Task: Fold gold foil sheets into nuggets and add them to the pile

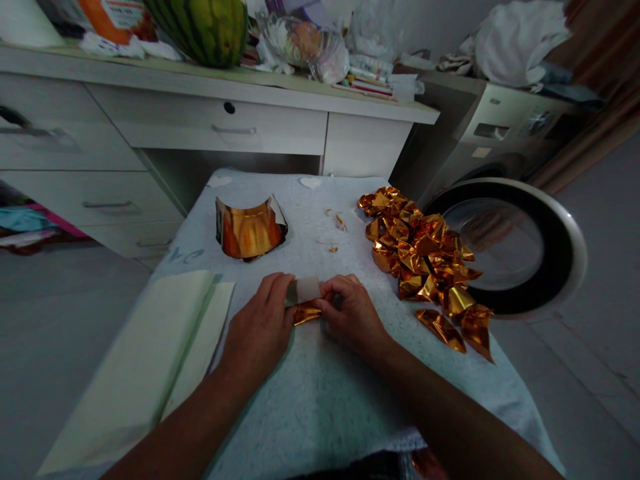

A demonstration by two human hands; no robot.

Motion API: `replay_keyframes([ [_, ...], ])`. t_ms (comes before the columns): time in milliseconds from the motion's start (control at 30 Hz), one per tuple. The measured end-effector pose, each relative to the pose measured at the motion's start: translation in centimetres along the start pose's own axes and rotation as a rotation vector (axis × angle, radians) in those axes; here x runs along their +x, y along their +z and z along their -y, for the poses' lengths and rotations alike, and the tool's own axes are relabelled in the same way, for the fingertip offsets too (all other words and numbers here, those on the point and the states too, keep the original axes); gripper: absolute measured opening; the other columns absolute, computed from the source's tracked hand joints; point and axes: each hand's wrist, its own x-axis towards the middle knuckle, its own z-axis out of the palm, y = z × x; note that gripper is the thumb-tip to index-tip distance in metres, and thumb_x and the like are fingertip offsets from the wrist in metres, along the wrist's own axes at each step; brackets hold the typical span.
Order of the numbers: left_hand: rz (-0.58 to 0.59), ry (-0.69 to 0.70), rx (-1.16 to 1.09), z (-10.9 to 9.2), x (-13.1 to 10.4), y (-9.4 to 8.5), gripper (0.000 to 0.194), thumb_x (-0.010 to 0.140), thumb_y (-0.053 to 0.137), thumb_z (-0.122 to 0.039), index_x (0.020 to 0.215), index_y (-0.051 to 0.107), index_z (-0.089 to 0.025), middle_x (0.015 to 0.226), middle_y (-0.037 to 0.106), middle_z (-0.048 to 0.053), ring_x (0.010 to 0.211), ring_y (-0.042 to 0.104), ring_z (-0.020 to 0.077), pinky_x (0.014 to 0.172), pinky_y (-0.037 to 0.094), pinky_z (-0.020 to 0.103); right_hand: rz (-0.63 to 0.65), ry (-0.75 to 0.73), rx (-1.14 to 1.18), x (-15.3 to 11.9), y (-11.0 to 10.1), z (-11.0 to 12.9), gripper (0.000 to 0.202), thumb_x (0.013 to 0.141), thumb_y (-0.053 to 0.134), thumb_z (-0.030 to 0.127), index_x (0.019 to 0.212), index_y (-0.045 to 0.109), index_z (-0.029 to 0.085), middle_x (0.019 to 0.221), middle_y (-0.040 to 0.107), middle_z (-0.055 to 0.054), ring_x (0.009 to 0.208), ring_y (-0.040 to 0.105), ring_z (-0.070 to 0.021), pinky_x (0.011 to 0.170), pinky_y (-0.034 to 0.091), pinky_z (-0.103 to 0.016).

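Note:
Between my two hands, near the middle of the table, is a small piece of gold foil paper [307,313] with a pale strip of paper [307,289] along its far side. My left hand [265,320] grips the left end with its fingers bent. At the right end, my right hand [353,312] pinches with thumb and curled fingers. Beyond my left hand stands a curved stack of gold foil sheets [251,230]. A heap of folded gold foil pieces [420,250] lies to the right of my right hand.
Folded pale paper [135,353] lies along the table's left side. Small foil scraps [341,223] dot the cloth-covered table [300,400]. Behind stands a white drawer cabinet [280,127] bearing a watermelon [200,30] and bags. An open round washing machine door [575,260] is close on the right.

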Motion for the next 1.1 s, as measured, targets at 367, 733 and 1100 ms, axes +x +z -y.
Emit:
replay_keyframes([
  [367,-0.106,0.043,-0.009,0.32,0.27,-0.19,0.015,0.079,0.061,-0.012,0.091,0.061,-0.022,0.107,0.067,0.006,0.104,0.048,0.0326,0.085,0.039,0.05,0.046,-0.19,-0.032,-0.48,-0.27,0.37,0.017,0.074,0.065,0.003,0.077,0.063,0.02,0.077,0.059,0.001,0.085,0.05,-0.0179,0.08,0.034,-0.032],
  [733,-0.071,0.1,-0.044,0.59,0.29,-0.08,0.017,0.076,0.055,-0.006,0.074,0.057,-0.022,0.084,0.068,0.003,0.108,0.054,0.0296,0.097,0.027,0.054,0.083,-0.213,-0.038,-0.68,-0.39,0.39,0.022,0.069,0.063,0.0,0.076,0.061,0.02,0.074,0.059,0.002,0.082,0.049,-0.0174,0.076,0.034,-0.031],
  [1100,-0.192,0.087,0.028,0.51,0.27,0.21,0.042,0.081,0.06,-0.016,0.122,0.051,-0.016,0.118,0.06,0.014,0.112,0.051,0.0322,0.095,0.035,0.049,-0.014,0.06,-0.018,-0.02,-0.08,0.17,0.017,0.078,0.064,0.012,0.09,0.057,0.021,0.076,0.061,0.002,0.083,0.053,-0.0185,0.079,0.036,-0.033],
])
